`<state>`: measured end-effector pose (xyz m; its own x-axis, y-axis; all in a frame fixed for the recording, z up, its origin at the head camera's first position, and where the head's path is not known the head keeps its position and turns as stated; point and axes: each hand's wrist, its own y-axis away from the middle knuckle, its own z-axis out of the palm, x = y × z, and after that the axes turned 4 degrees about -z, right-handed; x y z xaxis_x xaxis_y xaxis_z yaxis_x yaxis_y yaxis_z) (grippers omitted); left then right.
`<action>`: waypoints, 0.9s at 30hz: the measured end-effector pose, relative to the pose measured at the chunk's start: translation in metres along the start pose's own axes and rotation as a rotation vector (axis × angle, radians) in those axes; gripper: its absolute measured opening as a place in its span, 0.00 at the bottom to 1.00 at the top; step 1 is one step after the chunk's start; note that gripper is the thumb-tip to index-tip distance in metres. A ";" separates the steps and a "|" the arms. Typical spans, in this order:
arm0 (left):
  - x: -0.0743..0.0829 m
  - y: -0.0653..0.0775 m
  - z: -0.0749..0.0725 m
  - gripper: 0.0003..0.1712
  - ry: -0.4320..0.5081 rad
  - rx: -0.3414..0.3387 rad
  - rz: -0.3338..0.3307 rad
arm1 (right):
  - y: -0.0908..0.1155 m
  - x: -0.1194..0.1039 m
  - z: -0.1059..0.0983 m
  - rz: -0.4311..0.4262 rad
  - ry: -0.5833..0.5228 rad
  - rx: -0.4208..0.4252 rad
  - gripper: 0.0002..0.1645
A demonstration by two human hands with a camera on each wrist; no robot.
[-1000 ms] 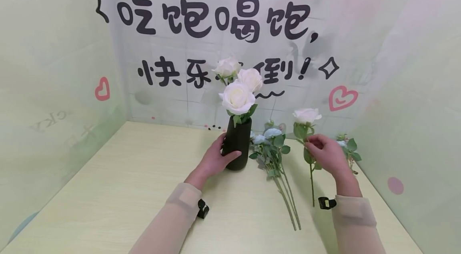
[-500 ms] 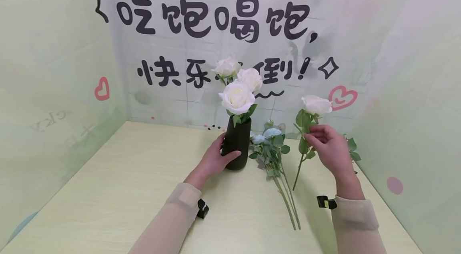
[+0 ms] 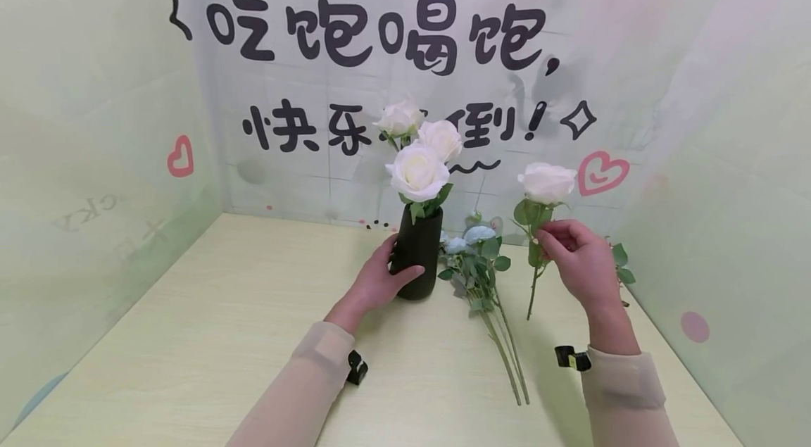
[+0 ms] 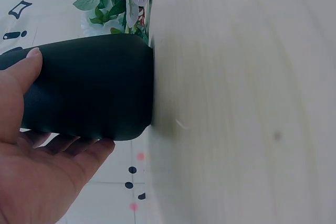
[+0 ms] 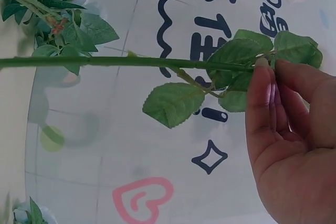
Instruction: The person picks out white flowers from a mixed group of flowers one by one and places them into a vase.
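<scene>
A tall black vase (image 3: 418, 257) stands upright on the table, holding several white roses (image 3: 418, 171). My left hand (image 3: 375, 283) grips its lower half from the left; in the left wrist view the thumb lies on one side of the vase (image 4: 89, 87) and the fingers curl behind it. To the right, my right hand (image 3: 579, 264) pinches a single white rose (image 3: 548, 183) by its stem just under the bloom. Its bare green stem (image 5: 105, 62) and leaves show in the right wrist view, with the stem's lower end hanging over the table.
Between the vase and my right hand lies a bunch of pale blue flowers (image 3: 478, 236), long stems towards me. More leafy sprigs (image 3: 622, 264) lie behind my right hand at the table's right edge. A printed backdrop (image 3: 285, 183) rises behind the table (image 3: 253, 320).
The rose in my right hand has risen, and its stem has swung left and partly back. My left hand and the vase have stayed put.
</scene>
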<state>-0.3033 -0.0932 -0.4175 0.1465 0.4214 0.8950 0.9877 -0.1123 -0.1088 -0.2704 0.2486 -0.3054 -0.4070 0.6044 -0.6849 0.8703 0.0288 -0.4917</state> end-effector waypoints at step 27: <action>0.002 0.002 0.000 0.52 0.006 0.006 -0.003 | 0.010 -0.031 0.009 -0.145 -0.125 0.082 0.11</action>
<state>-0.3013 -0.0924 -0.4162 0.1435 0.4166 0.8977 0.9884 -0.1062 -0.1087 -0.2517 0.2226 -0.2934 -0.5618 0.4947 -0.6630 0.7769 0.0402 -0.6283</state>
